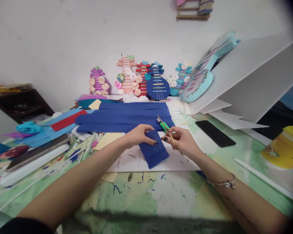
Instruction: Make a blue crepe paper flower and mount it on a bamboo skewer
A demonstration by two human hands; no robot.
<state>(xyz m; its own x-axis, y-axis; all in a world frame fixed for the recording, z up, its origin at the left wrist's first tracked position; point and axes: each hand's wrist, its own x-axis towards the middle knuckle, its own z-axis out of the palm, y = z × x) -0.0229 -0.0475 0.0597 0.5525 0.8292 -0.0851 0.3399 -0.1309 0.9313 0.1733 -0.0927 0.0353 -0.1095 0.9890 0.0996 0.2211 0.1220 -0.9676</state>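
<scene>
My left hand [143, 136] pinches a rectangular piece of dark blue crepe paper [155, 154] by its upper edge, thumb in front. My right hand [179, 138] is closed around a pair of gold scissors [174, 140], blades pointing up and away to the left, just right of the paper and apart from it. Behind the scissors lies a bright green tool [164, 126], partly hidden, perhaps a cutter. Long strips of the same blue paper [127, 117] are spread behind both hands. Beneath them is a white board [127, 161] with small blue scraps on it.
Several decorated lute models [158, 86] lean against the wall. A black phone [215, 133] and a yellow basket [283, 146] are at the right, below large white sheets [246, 71]. Red paper [68, 120], a tablet-like device [39, 152] and a white cable [36, 178] crowd the left.
</scene>
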